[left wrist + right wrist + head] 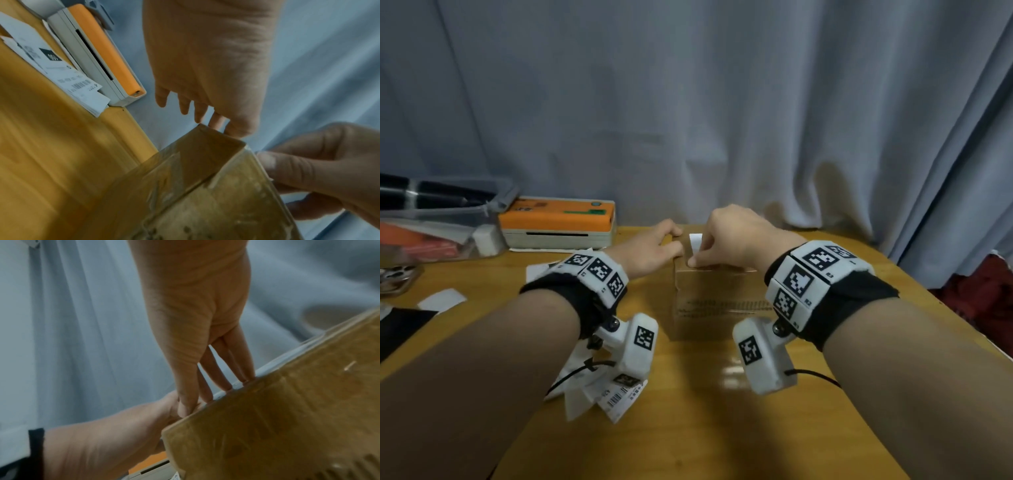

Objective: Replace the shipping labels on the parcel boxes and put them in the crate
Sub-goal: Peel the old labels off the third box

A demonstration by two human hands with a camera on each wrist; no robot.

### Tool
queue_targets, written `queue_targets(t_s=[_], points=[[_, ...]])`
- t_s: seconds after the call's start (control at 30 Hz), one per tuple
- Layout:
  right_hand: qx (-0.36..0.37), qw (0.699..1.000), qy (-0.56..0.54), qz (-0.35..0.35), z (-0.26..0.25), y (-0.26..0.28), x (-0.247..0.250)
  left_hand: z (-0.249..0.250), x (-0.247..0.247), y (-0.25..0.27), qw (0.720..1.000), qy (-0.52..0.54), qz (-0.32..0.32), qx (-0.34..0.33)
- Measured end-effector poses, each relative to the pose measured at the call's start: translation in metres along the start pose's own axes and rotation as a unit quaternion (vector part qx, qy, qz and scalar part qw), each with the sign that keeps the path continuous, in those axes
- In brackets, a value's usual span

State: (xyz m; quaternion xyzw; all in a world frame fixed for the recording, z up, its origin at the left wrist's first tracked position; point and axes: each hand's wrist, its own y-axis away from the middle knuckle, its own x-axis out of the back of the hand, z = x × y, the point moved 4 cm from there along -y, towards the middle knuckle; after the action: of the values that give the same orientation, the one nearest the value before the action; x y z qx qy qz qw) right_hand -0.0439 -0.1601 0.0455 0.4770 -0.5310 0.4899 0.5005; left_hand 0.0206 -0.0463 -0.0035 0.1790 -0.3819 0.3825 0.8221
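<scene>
two wrist views fill in what the head view misses: the left wrist view shows clear tape wrinkled over the parcel box (pixel 205 186) and printed slips (pixel 68 76) lying against the label printer (pixel 102 53), while only the head view shows the white label (pixel 695 242) standing up from the box top. the brown cardboard box stands upright on the wooden table (pixel 688 428), in front and right of the printer, faint print on its near face. the left hand (pixel 654 250) curls its fingers over the box's top left edge, and the right hand (pixel 732 240) pinches the label between thumb and fingers, just right of the left hand.
</scene>
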Motion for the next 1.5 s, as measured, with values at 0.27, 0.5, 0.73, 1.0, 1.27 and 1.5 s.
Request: queue_targets(t_s=[0.27,0.5,0.73,1.0,1.27,1.5], points=[[-0.016,1.000,0.004,0.002,0.002,-0.004,-0.004,-0.009,-0.005,0.003,1.000,0.018,-0.011,-0.016],[-0.050,0.999,-0.013,0.008,0.007,0.000,-0.005,-0.005,-0.008,0.000,1.000,-0.006,-0.009,-0.024],[-0.060,0.997,-0.012,-0.037,-0.004,0.005,0.003,-0.005,0.002,-0.001,0.999,0.001,0.032,-0.030],[-0.052,0.998,0.008,-0.028,-0.011,0.008,0.006,-0.008,0.010,0.008,1.000,-0.024,-0.014,-0.014],[-0.074,0.996,-0.043,-0.020,0.004,0.013,-0.001,-0.002,0.013,0.011,0.997,-0.071,-0.040,0.004],[-0.049,0.995,0.048,-0.067,-0.020,0.009,0.012,-0.002,0.012,0.014,0.999,-0.043,-0.030,-0.004]])
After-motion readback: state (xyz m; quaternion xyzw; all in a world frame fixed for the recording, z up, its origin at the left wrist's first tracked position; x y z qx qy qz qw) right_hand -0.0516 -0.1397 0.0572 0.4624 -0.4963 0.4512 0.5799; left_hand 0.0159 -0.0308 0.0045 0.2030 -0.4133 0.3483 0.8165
